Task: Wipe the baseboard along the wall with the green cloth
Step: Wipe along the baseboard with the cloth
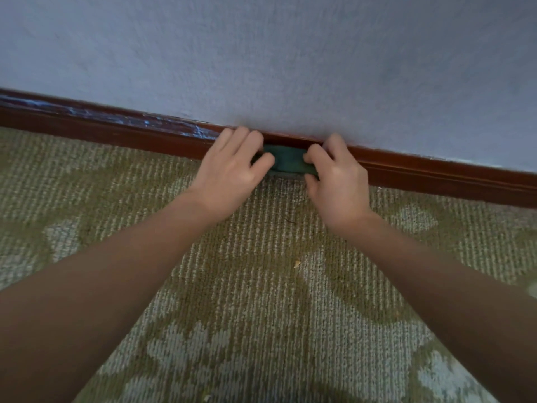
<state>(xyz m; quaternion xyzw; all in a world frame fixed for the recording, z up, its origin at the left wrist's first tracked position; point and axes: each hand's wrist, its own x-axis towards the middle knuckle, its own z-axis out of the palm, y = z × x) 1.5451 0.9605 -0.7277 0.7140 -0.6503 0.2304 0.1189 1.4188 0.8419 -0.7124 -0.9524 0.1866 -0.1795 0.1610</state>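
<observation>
- My left hand [232,167] and right hand [337,181] sit side by side at the middle of the frame, each with fingers curled round one end of the green cloth [286,162].
- The cloth is bunched into a short roll between them. It is pressed against the baseboard [436,173] where it meets the carpet [261,286].
- Its long axis lies along the baseboard, which slants from the mid-left edge down to the right edge below the wall [290,68].
- Both hands are equally near the cloth, so I judge either could lead a slide along that slant.
- Pale bluish smears show on the board's upper face left of my left hand. The stretch to the right looks plain brown, so I'd guess the wipe goes leftward.
</observation>
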